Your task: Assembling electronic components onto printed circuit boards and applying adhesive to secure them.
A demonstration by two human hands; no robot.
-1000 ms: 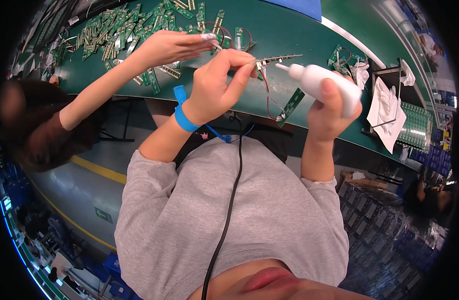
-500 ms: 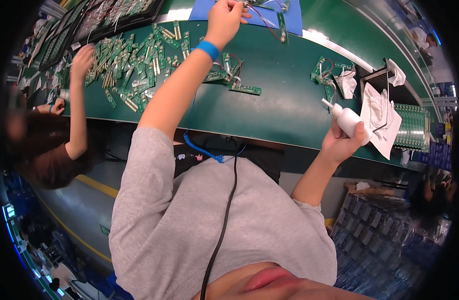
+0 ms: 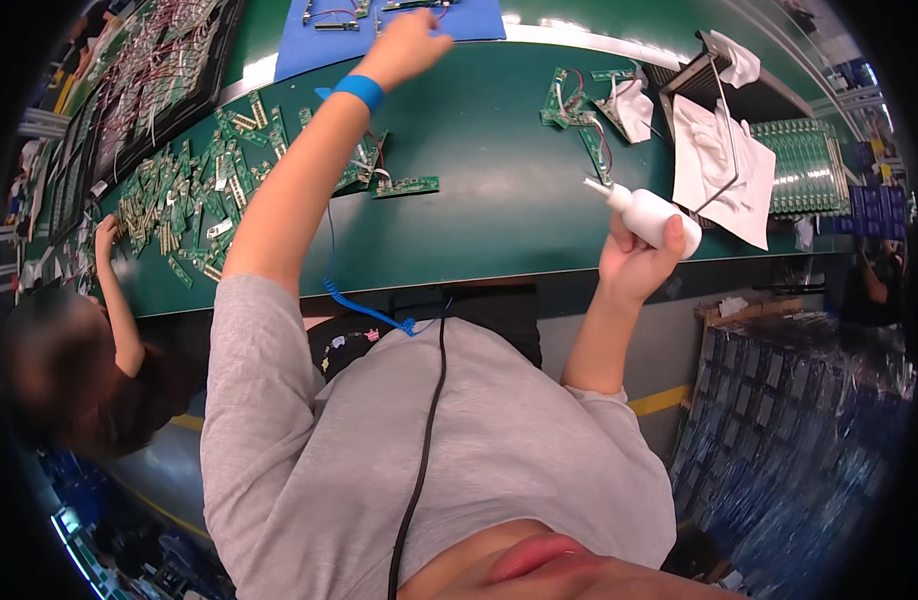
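Note:
My left hand [image 3: 409, 46], with a blue wrist strap [image 3: 359, 92] behind it, is above the near edge of a blue mat [image 3: 324, 52]. Its fingers are loosely apart and I see nothing held in them. Just beyond it, on the mat, are small green circuit boards with red wires [image 3: 331, 26]. My right hand [image 3: 639, 262] is wrapped round a white squeeze bottle [image 3: 659, 222], its thin nozzle tilted up and to the left. Near the nozzle tip is a group of wired circuit boards [image 3: 591, 140].
Loose circuit boards [image 3: 184, 195] are heaped at the left, beside a black tray [image 3: 144, 105] of wired boards. A metal rack [image 3: 669, 80] with white cloths [image 3: 714, 165] stands at the right, by a green board panel [image 3: 799, 165]. A co-worker's hand [image 3: 106, 235] is at the heap.
My left hand has moved away from the wired board it was touching, its fingers looser. The bottle stays in my right hand. The whole view has shifted, and the co-worker's raised hand has lowered.

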